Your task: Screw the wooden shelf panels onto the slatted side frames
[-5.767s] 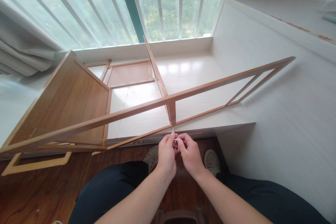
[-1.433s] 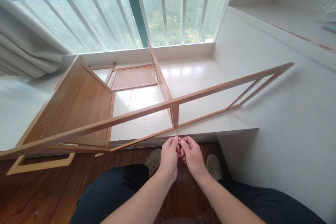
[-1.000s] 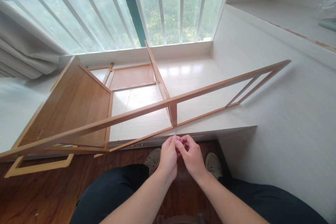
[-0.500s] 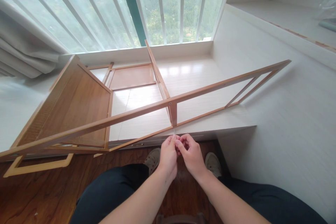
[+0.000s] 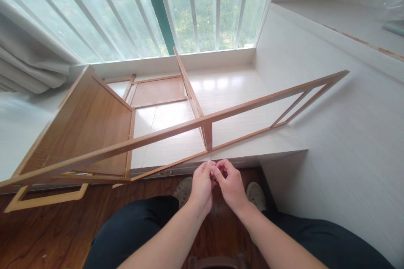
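Hardly shifted, both hands (image 5: pixel 216 183) pinch something tiny, indistinct.

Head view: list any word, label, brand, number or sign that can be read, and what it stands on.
None: the wooden frame, the wooden panel, the window ledge and both hands show no print or label.
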`<state>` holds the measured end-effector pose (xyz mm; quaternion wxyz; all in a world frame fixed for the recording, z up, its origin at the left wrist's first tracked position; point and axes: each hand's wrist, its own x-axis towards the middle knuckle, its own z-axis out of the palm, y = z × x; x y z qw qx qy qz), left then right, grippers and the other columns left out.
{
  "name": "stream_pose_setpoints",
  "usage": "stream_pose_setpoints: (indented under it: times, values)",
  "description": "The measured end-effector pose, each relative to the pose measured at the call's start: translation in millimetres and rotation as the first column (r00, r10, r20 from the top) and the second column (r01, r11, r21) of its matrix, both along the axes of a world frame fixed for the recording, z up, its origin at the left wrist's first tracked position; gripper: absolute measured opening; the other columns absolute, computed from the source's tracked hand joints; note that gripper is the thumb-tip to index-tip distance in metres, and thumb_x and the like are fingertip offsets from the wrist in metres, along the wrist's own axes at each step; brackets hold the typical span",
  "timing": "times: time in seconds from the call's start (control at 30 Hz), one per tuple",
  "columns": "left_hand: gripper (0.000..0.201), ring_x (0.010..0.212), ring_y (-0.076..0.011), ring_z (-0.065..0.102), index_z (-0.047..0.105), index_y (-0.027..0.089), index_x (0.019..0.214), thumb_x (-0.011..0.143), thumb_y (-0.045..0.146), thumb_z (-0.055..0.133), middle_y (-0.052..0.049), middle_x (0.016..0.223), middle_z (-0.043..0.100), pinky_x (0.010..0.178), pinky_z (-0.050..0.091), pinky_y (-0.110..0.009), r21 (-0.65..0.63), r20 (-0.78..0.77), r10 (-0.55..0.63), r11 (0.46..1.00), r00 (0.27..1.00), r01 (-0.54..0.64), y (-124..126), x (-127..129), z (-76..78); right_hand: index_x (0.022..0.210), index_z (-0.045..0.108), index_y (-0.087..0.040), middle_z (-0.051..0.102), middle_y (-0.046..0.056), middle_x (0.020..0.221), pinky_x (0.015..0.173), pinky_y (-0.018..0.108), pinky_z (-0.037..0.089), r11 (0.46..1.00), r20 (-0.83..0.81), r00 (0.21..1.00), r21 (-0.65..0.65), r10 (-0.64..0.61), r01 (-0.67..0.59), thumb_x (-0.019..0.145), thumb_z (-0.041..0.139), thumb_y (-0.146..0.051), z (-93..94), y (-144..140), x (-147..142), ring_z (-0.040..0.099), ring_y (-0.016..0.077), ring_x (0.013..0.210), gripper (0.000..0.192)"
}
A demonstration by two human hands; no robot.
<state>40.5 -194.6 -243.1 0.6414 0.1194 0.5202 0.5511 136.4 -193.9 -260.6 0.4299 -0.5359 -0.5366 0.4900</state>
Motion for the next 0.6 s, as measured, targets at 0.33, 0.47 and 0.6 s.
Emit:
stream_pose_setpoints:
  times: [0.33, 0.47, 0.6]
  values:
    - [0.035, 0.058, -0.0083, 0.045, 0.061, 0.015, 0.072, 0.070, 0.042, 0.083, 0.003, 0.062, 0.050, 0.054, 0.034, -0.020, 0.006, -0.020, -0.002, 1.000, 1.000, 0.002, -0.8, 0.1, 2.7, 0.079, 0.059, -0.022, 0.068, 0.000, 0.071, 0.062, 0.025, 0.047, 1.000, 0.001, 1.000, -0.002, 0.005, -0.005, 0.095, 0.061, -0.047, 1.7, 0.5, -0.5, 0.061, 0.0154, 0.062, 0.030]
    - [0.036, 0.058, -0.0081, 0.045, 0.060, 0.015, 0.071, 0.069, 0.042, 0.083, 0.004, 0.062, 0.050, 0.054, 0.034, -0.020, 0.002, -0.026, 0.001, 1.000, 1.000, -0.001, -0.8, 0.2, 2.2, 0.079, 0.059, -0.022, 0.067, 0.000, 0.070, 0.062, 0.024, 0.047, 1.000, 0.012, 1.000, 0.003, 0.005, -0.005, 0.095, 0.061, -0.046, 2.7, 1.2, -0.1, 0.061, 0.0150, 0.062, 0.029]
    - [0.039, 0.059, -0.0082, 0.046, 0.060, 0.015, 0.072, 0.067, 0.045, 0.085, 0.003, 0.063, 0.053, 0.054, 0.035, -0.020, 0.003, -0.030, 0.007, 1.000, 1.000, -0.007, 0.0, 0.3, 2.8, 0.079, 0.060, -0.021, 0.067, -0.001, 0.070, 0.061, 0.024, 0.046, 1.000, 0.018, 1.000, 0.013, 0.008, -0.008, 0.095, 0.062, -0.045, 1.2, 1.1, -0.1, 0.061, 0.0146, 0.062, 0.029]
